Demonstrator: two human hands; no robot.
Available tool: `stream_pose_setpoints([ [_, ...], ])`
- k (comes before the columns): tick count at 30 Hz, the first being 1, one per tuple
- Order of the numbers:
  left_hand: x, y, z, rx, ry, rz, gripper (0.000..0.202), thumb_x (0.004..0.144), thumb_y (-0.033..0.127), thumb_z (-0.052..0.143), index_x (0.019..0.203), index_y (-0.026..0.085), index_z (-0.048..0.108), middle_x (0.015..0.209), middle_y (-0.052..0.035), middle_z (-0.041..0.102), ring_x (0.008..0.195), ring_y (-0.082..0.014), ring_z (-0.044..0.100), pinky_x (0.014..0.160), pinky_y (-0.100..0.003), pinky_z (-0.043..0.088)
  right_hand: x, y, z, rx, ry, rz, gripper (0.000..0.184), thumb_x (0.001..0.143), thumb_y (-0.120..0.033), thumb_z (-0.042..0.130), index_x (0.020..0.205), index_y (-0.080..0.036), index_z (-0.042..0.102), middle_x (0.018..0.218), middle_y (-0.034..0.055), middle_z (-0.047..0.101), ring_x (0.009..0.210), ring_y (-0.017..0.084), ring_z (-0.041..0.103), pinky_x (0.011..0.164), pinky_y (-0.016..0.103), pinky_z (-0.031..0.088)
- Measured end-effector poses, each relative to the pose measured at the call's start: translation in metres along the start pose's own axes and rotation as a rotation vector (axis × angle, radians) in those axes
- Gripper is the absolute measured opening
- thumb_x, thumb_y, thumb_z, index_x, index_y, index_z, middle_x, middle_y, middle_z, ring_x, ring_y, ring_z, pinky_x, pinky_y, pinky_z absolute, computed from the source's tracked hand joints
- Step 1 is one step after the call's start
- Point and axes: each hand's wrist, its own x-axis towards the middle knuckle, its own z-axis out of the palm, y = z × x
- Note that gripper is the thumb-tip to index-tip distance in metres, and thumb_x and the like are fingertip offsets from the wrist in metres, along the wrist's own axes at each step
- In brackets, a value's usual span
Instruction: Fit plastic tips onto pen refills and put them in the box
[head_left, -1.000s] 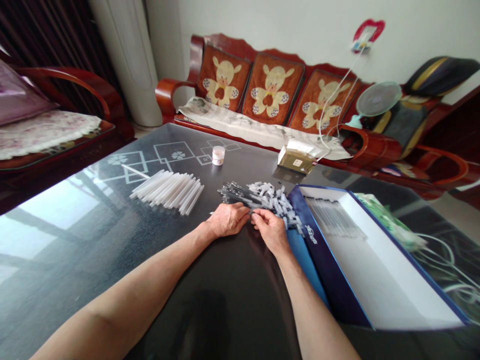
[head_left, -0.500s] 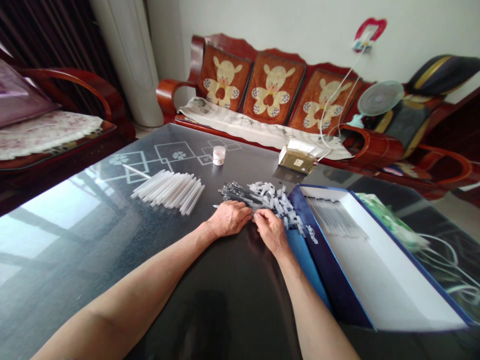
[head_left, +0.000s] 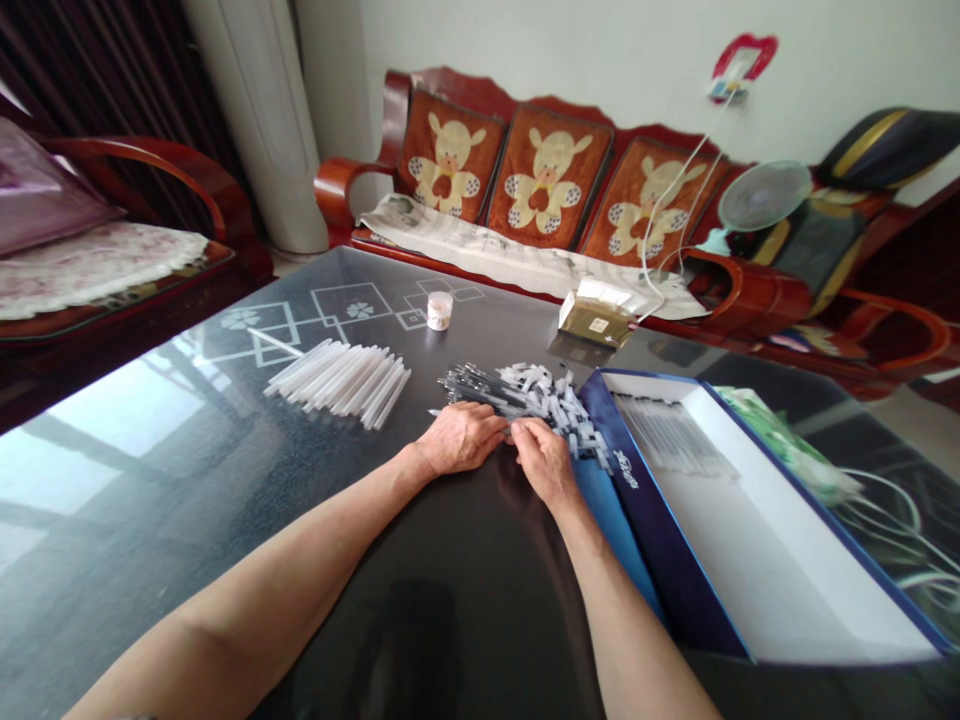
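Apparently unchanged, left of the box point(head_left: 660, 530), a slim pen point(head_left: 433, 412) still pokes from the left hand point(head_left: 465, 438), closed around it, while the right hand point(head_left: 545, 462), nearer the box, stays pinched on something I cannot tell, suggesting the same step continues.

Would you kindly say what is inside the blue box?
Slim clear sticks with dark tips lie toward the far end of the blue box; its left wall hides anything close behind.
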Motion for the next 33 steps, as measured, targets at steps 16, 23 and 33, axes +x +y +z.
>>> stream_pose_setpoints([
  [16,0.001,0.004,-0.005,-0.075,0.282,-0.098,0.034,0.093,0.04,0.044,0.109,0.017,0.063,0.103,-0.0112,0.064,0.094,-0.0214,0.058,0.087,-0.036,0.045,0.001,0.001,0.002,0.068,0.098,0.119,0.04,0.081,-0.056,0.053,0.082,-0.019,0.068,0.07,0.0045,0.07,0.058,0.017,0.062,0.055,0.027,0.049],
  [23,0.003,0.0,0.0,-0.652,0.303,-0.696,0.054,0.089,0.057,0.045,0.058,0.015,0.059,0.049,0.0015,0.052,0.05,-0.0096,0.051,0.054,-0.021,0.04,-0.003,-0.006,0.009,0.185,0.183,0.189,0.044,0.082,-0.059,0.052,0.086,-0.018,0.068,0.073,0.0055,0.071,0.059,0.017,0.063,0.054,0.026,0.048],
  [33,0.013,-0.005,0.002,-1.551,0.307,-0.728,0.052,0.073,0.042,0.068,0.116,0.014,0.056,0.088,-0.0063,0.069,0.069,-0.0131,0.065,0.064,-0.027,0.053,-0.018,-0.02,0.025,-0.193,-0.066,-0.284,0.023,0.089,-0.034,0.052,0.081,-0.022,0.07,0.09,0.0056,0.068,0.086,0.018,0.062,0.082,0.028,0.047],
])
